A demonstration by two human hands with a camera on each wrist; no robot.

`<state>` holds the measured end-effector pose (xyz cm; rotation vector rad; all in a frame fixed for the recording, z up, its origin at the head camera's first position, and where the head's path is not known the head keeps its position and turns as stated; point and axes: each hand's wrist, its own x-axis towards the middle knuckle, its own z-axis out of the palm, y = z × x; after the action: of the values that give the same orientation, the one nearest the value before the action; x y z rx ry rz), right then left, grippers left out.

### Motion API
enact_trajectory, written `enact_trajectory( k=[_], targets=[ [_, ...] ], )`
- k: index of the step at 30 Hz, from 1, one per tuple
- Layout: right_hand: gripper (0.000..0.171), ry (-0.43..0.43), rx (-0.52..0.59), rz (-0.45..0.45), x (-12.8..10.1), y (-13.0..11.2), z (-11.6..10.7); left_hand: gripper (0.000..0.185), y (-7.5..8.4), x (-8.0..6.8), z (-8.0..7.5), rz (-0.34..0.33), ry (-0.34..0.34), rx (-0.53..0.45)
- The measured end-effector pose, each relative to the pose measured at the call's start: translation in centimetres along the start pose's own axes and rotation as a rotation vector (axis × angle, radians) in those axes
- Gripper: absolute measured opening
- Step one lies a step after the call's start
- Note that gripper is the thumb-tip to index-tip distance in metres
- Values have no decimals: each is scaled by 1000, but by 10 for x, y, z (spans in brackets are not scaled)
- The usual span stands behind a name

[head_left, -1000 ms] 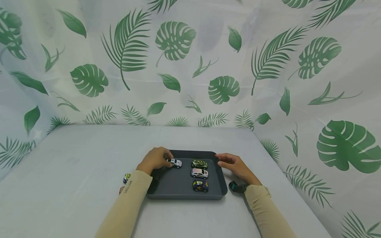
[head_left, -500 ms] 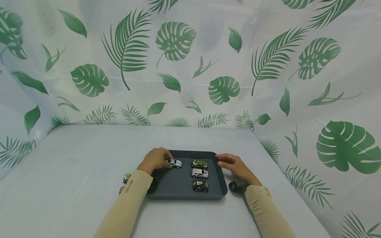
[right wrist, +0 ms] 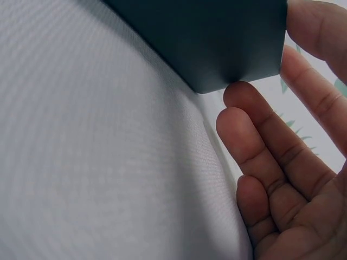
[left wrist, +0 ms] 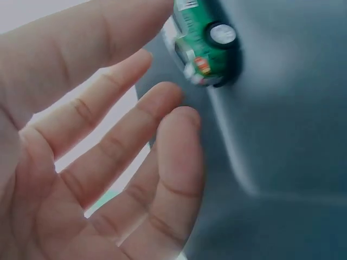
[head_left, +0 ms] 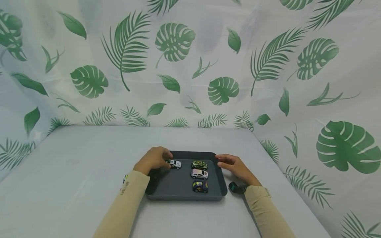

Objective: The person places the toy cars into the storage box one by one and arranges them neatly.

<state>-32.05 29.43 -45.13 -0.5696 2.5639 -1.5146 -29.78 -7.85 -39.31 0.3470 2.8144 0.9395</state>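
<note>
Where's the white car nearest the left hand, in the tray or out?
In. The head view shows the white car wheels down inside the walls of the dark gray tray, beside the left hand.

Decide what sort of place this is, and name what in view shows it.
Probably a makeshift indoor booth for tabletop activities, though its exact use is unclear. A leaf-printed sheet lines the back and sides, enclosing a white-topped table where toy cars sit in a grey tray.

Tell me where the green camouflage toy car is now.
In the head view, the green camouflage toy car sits in the right half of the dark gray tray, toward its far wall, just beyond the white-and-pink car.
</note>
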Motion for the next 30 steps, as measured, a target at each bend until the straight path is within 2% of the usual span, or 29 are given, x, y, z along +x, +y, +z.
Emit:
enact_trajectory(
  k=[5,11,17,24,30],
  targets=[
    [45,-1,3,-2,0,-2,-1,45,4,-7,-11,45,-19,3],
    [45,1,4,3,0,-1,0,46,0,-17,-22,107,-54,-30],
    [45,1,8,5,2,-2,0,52,-10,-30,-34,146,-63,-106],
    [46,-4,6,-1,2,-3,0,55,-28,-42,-43,271,-26,-106],
    [45,2,3,9,1,-5,0,56,-42,-51,-47,291,-3,-124]
  ],
)
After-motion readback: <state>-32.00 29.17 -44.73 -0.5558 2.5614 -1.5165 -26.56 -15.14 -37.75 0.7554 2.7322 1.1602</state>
